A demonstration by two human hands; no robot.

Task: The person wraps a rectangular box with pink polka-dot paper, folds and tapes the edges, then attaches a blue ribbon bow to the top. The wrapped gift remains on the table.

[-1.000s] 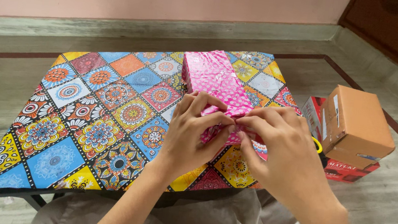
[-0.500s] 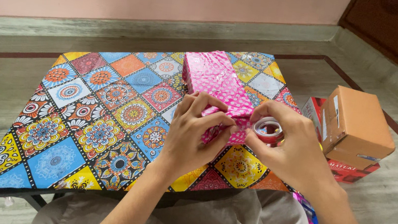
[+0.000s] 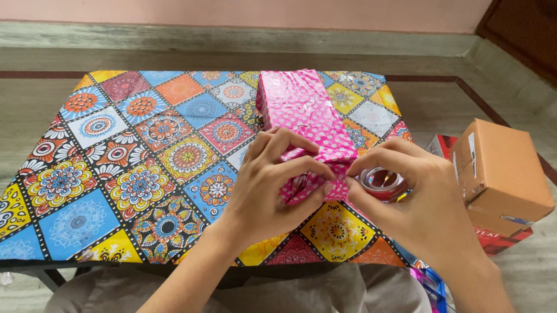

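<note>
Left hand [image 3: 273, 184], right hand [image 3: 414, 201]: fingers pinched together.

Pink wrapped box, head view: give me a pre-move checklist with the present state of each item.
1. Pink wrapped box rests flat on the patterned table: ok.
2. Left hand presses the folded paper at the near end: ok.
3. Right hand holds the tape roll: ok.
4. Tape strip reaches the paper fold: cannot tell, fingers cover it.
5. Near-end fold closed and neat: cannot tell, hidden under the hands.
6. Brown cardboard box sits clear of the table, to the right: ok.
</note>
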